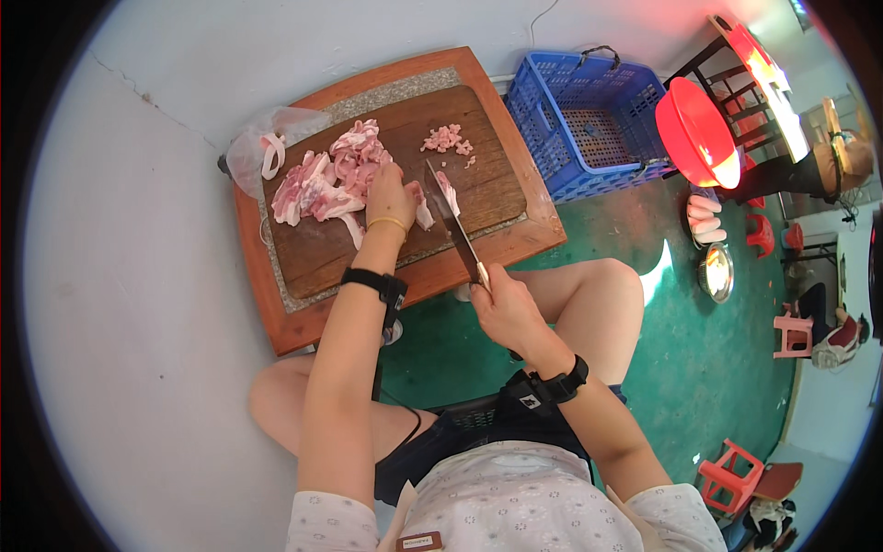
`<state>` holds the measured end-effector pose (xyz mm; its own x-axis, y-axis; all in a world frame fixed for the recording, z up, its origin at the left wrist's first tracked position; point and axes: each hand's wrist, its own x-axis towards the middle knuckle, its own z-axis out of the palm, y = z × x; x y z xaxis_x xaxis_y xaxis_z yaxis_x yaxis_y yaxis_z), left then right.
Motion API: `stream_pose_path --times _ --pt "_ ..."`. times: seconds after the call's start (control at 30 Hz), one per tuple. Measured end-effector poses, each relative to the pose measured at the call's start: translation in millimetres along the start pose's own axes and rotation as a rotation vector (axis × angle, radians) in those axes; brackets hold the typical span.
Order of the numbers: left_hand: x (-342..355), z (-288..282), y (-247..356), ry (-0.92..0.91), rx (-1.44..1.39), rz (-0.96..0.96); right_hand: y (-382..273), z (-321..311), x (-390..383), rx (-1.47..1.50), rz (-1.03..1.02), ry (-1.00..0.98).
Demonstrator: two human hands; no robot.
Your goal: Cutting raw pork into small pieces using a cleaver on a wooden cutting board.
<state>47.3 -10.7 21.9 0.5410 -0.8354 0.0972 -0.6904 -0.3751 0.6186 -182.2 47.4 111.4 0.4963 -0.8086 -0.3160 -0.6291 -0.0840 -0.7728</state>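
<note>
My right hand (pixel 510 311) is closed round the light handle of a kitchen knife (pixel 451 219), whose long blade points away over a brown wooden cutting board (pixel 322 262). My left hand (pixel 391 198) has its fingers curled down on a piece of raw meat (pixel 422 207), just left of the blade; the fingertips are partly hidden. Beside it on the left lies a heap of pink and white raw meat pieces (pixel 313 189). Right of the blade is a thin strip of meat (pixel 447 191). Small diced meat (pixel 447 139) sits near the board's far right.
The board rests on a small wooden table (pixel 538 225) against a white wall. A clear plastic bag (pixel 250 152) touches its left corner. Beyond the right edge stand a blue crate (pixel 598 138) and a red basin (pixel 699 133). A metal bowl (pixel 716 273) and stools are farther right, with people there.
</note>
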Motion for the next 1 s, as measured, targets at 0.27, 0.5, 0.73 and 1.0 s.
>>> stream_pose_path --times 0.27,0.5,0.73,1.0 --pt "-25 -1 -24 0.167 -0.033 0.266 -8 16 -1 -0.107 -0.061 -0.019" --pt "17 -3 5 0.008 0.102 0.213 2 12 -5 -0.098 -0.071 0.065" --pt "1 -15 -4 0.292 0.007 0.246 -6 11 -7 -0.078 -0.045 0.032" --pt "-53 -9 -5 0.118 -0.031 0.524 -7 21 -1 -0.151 -0.064 -0.012"
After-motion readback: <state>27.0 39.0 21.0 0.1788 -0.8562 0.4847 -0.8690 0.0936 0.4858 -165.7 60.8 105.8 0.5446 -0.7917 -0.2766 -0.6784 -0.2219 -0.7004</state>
